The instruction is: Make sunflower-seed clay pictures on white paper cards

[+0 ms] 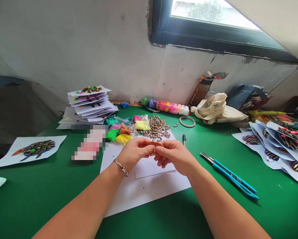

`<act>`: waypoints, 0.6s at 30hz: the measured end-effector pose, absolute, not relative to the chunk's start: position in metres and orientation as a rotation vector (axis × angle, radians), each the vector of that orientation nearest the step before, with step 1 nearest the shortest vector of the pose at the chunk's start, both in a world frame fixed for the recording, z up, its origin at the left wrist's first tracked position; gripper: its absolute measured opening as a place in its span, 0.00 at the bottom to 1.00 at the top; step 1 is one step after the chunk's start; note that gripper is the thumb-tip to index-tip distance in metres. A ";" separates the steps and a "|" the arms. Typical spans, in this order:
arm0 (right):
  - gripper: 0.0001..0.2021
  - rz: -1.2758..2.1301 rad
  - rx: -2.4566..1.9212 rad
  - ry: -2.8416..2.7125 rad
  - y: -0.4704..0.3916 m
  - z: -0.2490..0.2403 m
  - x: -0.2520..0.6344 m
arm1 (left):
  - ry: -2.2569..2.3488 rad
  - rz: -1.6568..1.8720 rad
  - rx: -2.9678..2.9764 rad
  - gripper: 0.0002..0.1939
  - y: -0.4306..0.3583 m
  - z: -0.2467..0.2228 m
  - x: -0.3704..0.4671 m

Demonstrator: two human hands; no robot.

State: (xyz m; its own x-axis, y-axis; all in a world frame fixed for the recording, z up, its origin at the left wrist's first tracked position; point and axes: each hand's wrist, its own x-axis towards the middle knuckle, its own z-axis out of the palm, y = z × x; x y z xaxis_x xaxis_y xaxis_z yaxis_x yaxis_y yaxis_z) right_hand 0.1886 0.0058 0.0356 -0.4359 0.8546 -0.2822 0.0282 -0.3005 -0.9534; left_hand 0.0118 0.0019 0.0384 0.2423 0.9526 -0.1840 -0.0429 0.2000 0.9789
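My left hand (137, 149) and my right hand (173, 153) meet above the paper, thumbs almost tip to tip. Both pinch a small flattened piece of orange-brown modelling clay (156, 144), mostly hidden by the fingers. Under them is a small white sheet (149, 173) with faint pencil lines, lying on a larger white sheet (129, 200). Just beyond, striped sunflower seeds (159, 127) are heaped on the paper. Left of the seeds are bags of coloured clay, among them a yellow one (124, 138), a green one (113, 134) and a brown one (125, 129).
Right of my hands, a blue utility knife (235, 177) lies blade out, near a pen (184, 139). Stacks of seed pictures stand left (91, 108) and right (275, 146). One seed picture (39, 148) lies far left. A tape ring (187, 121), bottle (201, 89) and cloth bag (213, 109) line the back.
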 end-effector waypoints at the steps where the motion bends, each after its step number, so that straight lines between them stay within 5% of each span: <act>1: 0.19 1.811 -1.173 -1.352 0.007 0.036 0.189 | 1.057 0.936 1.148 0.12 0.002 0.038 0.012; 11: 0.14 1.759 -1.123 -1.417 0.003 0.036 0.183 | 1.046 0.935 1.190 0.13 0.006 0.039 0.010; 18: 0.15 1.679 -1.223 -1.574 0.005 0.040 0.188 | 1.075 0.936 1.245 0.05 0.006 0.035 0.011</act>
